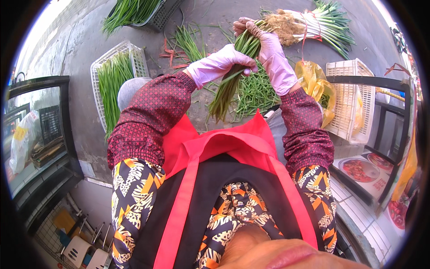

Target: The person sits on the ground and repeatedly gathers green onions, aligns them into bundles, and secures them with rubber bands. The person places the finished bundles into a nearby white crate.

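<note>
A bunch of long green stalks, which look like garlic chives [225, 91], hangs slantwise in front of me with its loose ends toward my lap. My left hand [227, 60], in a pale pink glove, grips the bunch around its middle. Higher up, my right hand [265, 40], gloved the same way and soiled at the fingers, holds the upper end. Below the hands lies a heap of cut green stalks [257, 92] on the concrete floor. A smaller pile of chives [189, 42] rests on the floor beyond my left hand.
At left, a white plastic crate [141, 62] holds chives; a dark crate [161, 16] with greens stands farther off. A tied bundle of scallions [307, 25] lies beyond my right hand. At right are a yellow plastic bag [310, 79], a white crate [347, 101] and a black metal frame [369, 80].
</note>
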{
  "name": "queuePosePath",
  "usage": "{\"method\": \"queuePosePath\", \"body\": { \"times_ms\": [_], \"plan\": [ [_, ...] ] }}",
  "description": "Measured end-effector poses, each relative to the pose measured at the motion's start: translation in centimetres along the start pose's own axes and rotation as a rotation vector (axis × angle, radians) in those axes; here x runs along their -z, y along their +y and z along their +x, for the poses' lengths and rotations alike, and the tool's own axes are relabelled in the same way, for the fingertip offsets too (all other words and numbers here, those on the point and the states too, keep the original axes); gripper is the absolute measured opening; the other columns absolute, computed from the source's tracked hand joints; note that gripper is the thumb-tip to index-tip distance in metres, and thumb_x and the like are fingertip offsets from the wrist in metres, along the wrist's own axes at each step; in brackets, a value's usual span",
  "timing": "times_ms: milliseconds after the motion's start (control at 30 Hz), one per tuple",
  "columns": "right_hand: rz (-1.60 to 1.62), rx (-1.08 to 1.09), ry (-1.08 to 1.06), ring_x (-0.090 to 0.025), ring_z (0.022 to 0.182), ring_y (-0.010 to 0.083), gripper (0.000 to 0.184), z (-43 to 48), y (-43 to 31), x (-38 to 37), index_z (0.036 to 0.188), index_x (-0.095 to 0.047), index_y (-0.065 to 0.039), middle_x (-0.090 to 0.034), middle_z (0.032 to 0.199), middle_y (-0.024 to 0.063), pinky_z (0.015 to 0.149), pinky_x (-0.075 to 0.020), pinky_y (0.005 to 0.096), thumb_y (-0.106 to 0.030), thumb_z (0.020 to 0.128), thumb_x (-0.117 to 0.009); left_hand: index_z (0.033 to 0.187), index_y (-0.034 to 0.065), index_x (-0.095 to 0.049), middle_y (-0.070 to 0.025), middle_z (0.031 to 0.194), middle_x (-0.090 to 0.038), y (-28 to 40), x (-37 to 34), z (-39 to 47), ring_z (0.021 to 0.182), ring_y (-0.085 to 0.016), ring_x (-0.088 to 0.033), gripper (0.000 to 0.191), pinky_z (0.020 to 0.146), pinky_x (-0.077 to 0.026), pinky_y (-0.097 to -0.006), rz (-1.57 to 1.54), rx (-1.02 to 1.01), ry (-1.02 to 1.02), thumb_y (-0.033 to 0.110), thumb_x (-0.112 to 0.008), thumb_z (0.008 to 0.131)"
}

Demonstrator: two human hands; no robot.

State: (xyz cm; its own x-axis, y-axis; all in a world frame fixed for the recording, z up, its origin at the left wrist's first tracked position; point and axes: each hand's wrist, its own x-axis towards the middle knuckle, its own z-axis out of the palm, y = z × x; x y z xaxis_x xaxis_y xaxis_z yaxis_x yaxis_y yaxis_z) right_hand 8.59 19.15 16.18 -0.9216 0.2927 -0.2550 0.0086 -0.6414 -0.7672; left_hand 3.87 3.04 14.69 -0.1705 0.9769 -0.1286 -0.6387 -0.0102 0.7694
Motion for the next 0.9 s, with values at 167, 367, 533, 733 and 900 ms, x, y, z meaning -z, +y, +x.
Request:
{"method": "queuePosePath", "body": {
  "times_ms": [167,367,533,733,900],
  "plan": [
    [0.025,0.248,0.229,-0.069,0.096,0.029,0.027,1.6,-4.9,4.6,0.108,-0.065,0.003,-0.07,0.103,0.0188,0.082,-0.0588,0.037,-0.017,0.09,-0.067,0.11,-0.0025,-0.063,-0.0084,0.081,-0.067,0.6,1.4,-0.8,0.07,-0.011,-0.063,0.027,0.06,-0.049,-0.0226,0.116,0.047,0.031,0.006,-0.067,0.085],
    [-0.493,0.077,0.077,-0.067,0.096,0.0181,0.046,0.2,-5.3,5.7,0.12,-0.062,-0.004,-0.069,0.11,0.0109,0.076,-0.0547,0.0275,-0.038,0.09,-0.066,0.12,-0.0029,-0.059,-0.0087,0.087,-0.07,1.4,1.8,-2.0,0.071,-0.009,-0.061,0.037,0.064,-0.049,-0.021,0.19,-0.016,0.166,0.01,-0.068,0.086],
    [-0.662,0.137,0.062,-0.066,0.066,0.0101,0.033,-0.7,-2.6,4.1,0.108,-0.069,-0.004,-0.072,0.084,0.0048,0.06,-0.0516,0.0203,-0.019,0.081,-0.078,0.117,-0.0009,-0.06,-0.0071,0.096,-0.068,1.3,2.0,-1.8,0.075,-0.01,-0.063,0.035,0.062,-0.05,-0.0217,0.137,0.012,0.15,0.008,-0.07,0.084],
    [-0.689,0.181,0.07,-0.067,0.067,0.0107,0.027,-1.1,-3.7,4.1,0.102,-0.072,-0.003,-0.073,0.084,0.0058,0.06,-0.0538,0.0217,-0.025,0.088,-0.071,0.11,-0.0033,-0.063,-0.0073,0.081,-0.068,0.7,2.9,-1.6,0.061,-0.006,-0.054,0.031,0.055,-0.04,-0.0186,0.123,-0.017,0.173,0.015,-0.069,0.086],
    [-0.904,0.315,0.35,-0.065,0.068,0.0069,0.034,-1.7,-7.3,4.9,0.097,-0.075,-0.008,-0.073,0.079,0.0043,0.062,-0.0518,0.0206,-0.039,0.092,-0.063,0.098,-0.0026,-0.064,-0.0092,0.077,-0.067,0.5,3.8,-2.0,0.061,-0.011,-0.06,0.018,0.052,-0.046,-0.0222,0.159,0.015,0.25,0.006,-0.069,0.083]
  ]
}}
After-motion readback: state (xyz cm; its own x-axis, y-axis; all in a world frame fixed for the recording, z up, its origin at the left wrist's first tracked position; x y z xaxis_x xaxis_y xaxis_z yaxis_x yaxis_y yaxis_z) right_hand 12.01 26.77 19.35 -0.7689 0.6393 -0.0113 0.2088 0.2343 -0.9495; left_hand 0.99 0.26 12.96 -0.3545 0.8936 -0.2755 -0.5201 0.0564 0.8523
